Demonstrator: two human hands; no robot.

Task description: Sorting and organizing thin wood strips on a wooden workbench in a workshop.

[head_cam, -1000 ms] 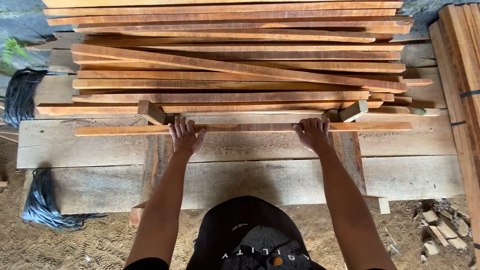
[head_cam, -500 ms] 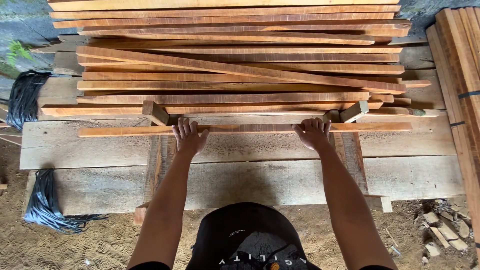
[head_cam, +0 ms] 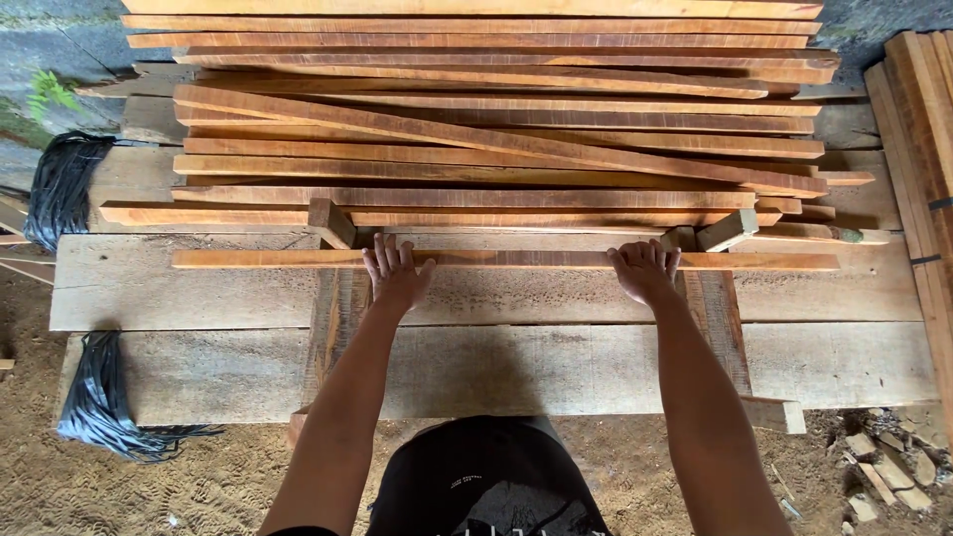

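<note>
At the far left, a bundle of black straps (head_cam: 62, 189) hangs off the end of the grey planks (head_cam: 199, 288), and a second dark bundle (head_cam: 99, 397) lies lower down on the sandy ground (head_cam: 119, 486). Moving right, the left hand (head_cam: 395, 273) lies flat on a long thin wooden strip (head_cam: 516, 260), fingers spread and pressing on its top, not curled around it. The strip rests crosswise on the grey planks, just in front of a loose stack of similar strips (head_cam: 496, 129). Farther right, the right hand (head_cam: 645, 271) rests on the same strip in the same way, fingers slack and open over the wood. The step in hand looks like setting or sliding this one strip into line. The next move would call for even pressure from both palms so it stays square. At the far right stands another pile of strips (head_cam: 928, 149), with wood scraps (head_cam: 884, 467) below.
</note>
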